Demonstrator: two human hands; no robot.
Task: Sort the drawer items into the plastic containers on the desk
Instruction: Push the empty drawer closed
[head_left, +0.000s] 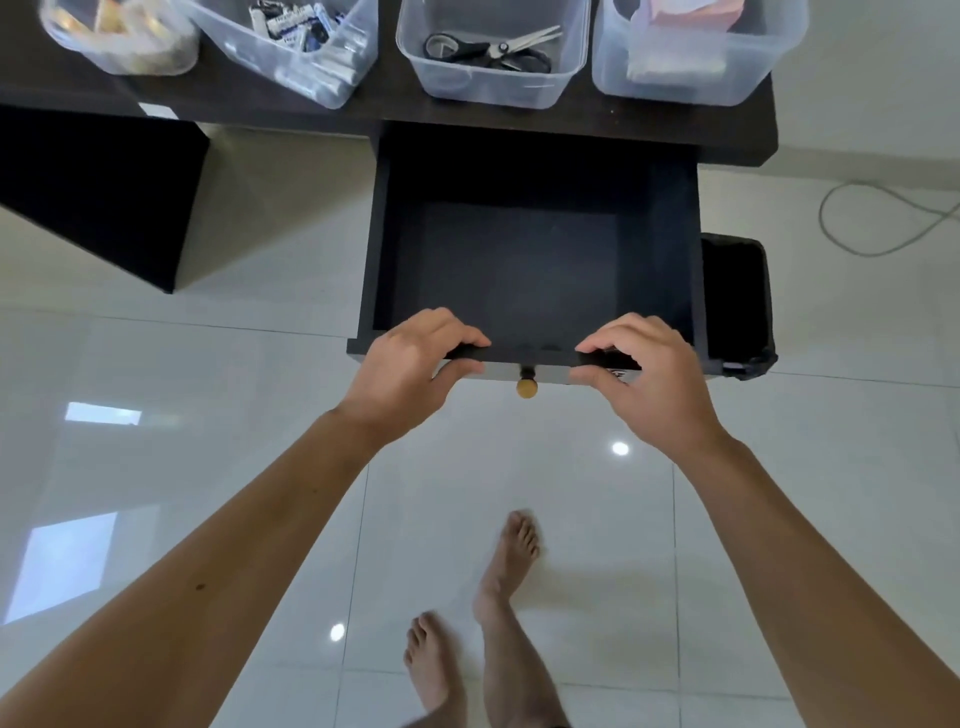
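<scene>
The black drawer is pulled out from under the dark desk, and its inside shows nothing but a bare dark floor. My left hand grips the drawer's front edge left of the round brass knob. My right hand grips the same edge right of the knob. On the desk stand several clear plastic containers: one with scissors, one with small packets and batteries, one with paper and pink items, and a round one at the far left.
A black bin stands against the drawer's right side. A grey cable loops on the white tiled floor at the right. My bare feet are on the tiles below the drawer. The desk's dark side panel stands at the left.
</scene>
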